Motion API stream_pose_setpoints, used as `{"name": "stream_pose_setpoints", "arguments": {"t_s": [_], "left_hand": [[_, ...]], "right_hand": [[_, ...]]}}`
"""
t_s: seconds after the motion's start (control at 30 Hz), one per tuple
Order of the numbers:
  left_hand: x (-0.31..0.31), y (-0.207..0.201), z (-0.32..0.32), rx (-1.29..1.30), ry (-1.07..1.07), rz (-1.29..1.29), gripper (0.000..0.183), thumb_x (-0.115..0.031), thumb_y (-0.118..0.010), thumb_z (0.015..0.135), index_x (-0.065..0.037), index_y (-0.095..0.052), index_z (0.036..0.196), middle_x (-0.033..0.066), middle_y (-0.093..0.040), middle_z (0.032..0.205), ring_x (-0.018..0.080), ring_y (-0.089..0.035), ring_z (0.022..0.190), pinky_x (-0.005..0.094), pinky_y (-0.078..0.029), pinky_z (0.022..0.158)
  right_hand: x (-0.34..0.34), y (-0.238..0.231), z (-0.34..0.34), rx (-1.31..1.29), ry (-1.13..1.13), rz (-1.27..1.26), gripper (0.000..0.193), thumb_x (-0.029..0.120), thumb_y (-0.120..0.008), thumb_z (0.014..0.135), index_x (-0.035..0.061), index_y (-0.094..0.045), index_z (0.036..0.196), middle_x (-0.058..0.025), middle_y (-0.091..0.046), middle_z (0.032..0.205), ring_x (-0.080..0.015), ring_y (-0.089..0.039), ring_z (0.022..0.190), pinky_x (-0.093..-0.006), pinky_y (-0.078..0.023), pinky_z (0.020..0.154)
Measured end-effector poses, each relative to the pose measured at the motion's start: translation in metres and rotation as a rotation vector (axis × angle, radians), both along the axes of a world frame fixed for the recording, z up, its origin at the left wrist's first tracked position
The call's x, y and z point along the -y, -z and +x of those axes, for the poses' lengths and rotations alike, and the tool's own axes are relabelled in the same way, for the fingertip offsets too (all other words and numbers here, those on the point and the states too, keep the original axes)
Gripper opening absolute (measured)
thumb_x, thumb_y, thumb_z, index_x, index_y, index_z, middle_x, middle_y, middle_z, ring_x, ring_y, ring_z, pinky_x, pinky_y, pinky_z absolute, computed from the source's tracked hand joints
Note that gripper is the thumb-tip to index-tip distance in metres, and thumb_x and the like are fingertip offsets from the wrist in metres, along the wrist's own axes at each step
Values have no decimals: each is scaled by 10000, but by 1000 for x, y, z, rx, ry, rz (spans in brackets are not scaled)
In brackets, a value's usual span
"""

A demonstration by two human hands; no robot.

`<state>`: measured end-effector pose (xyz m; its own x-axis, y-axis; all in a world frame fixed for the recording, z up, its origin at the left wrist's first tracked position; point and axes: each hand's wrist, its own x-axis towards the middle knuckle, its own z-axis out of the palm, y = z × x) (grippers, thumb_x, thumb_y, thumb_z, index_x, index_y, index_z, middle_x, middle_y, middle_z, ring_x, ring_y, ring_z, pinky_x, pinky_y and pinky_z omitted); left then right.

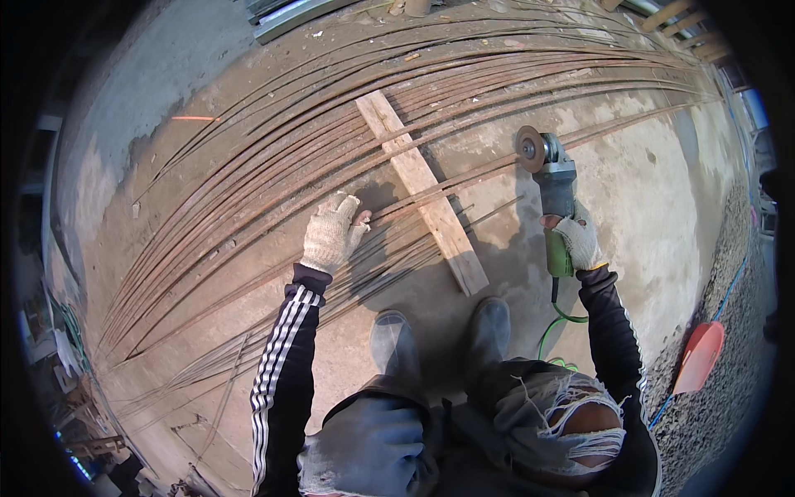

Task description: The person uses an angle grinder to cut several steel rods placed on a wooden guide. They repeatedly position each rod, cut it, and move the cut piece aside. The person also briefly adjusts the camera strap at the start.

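Note:
My right hand (580, 238), in a pale knit work glove, is closed around an angle grinder (556, 190). Its green body is in my grip, and the round disc (531, 147) at the far end is just above the reddish steel rods (489, 173). On the left, my gloved left hand (333, 232) has its fingers curled at those same rods, bare fingertips showing through the glove. Under the rods lies a wooden plank (418, 178), set crosswise and slanting toward my boots.
Many more long rods (273, 157) lie bent-looking across the concrete floor. A green cord (548, 331) trails from the grinder beside my right boot (490, 327). Gravel (712, 398) borders the floor at right, with a red shovel blade (701, 356) on it.

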<state>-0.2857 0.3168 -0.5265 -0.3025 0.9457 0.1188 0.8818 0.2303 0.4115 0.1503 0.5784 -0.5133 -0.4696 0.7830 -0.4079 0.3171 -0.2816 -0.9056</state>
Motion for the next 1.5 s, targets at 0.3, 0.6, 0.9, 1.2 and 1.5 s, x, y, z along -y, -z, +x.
{"name": "stream_pose_setpoints", "arguments": {"t_s": [0.3, 0.6, 0.9, 1.2, 1.5], "left_hand": [[6, 24, 9, 188, -88, -268, 413, -375, -644, 1013, -70, -687, 1289, 230, -746, 1121, 423, -711, 1072, 503, -563, 907], [6, 15, 11, 186, -80, -286, 409, -403, -610, 1024, -68, -683, 1247, 230, -749, 1086, 426, -713, 1047, 514, -562, 872], [5, 17, 10, 185, -72, -295, 370, -403, -606, 1028, -73, -679, 1178, 229, -747, 1069, 437, -712, 1028, 520, -558, 851], [5, 13, 11, 219, -79, -281, 344, -391, -612, 1019, -83, -678, 1155, 223, -745, 1061, 431, -712, 1015, 520, -553, 844], [3, 9, 11, 265, -102, -355, 376, -393, -596, 1026, -80, -716, 1196, 221, -757, 1084, 411, -719, 1046, 501, -558, 882]], "right_hand": [[12, 3, -51, 96, -168, 131, 474, 72, -694, 880, -13, -569, 1330, -69, -708, 972, -142, -652, 815, -286, -552, 729], [10, 15, -62, 86, -174, 85, 404, 29, -660, 888, -3, -588, 1284, -88, -746, 965, -151, -691, 801, -297, -563, 731], [9, 10, -63, 83, -189, 88, 372, 54, -662, 890, 6, -608, 1255, -99, -767, 984, -165, -719, 846, -303, -572, 753], [9, 22, -60, 82, -161, 79, 401, 101, -700, 884, 11, -605, 1263, -69, -725, 921, -143, -658, 774, -312, -548, 725], [9, 21, -59, 149, -191, 177, 410, 172, -770, 851, 35, -643, 1217, -53, -682, 915, -135, -619, 792, -326, -515, 719]]}}
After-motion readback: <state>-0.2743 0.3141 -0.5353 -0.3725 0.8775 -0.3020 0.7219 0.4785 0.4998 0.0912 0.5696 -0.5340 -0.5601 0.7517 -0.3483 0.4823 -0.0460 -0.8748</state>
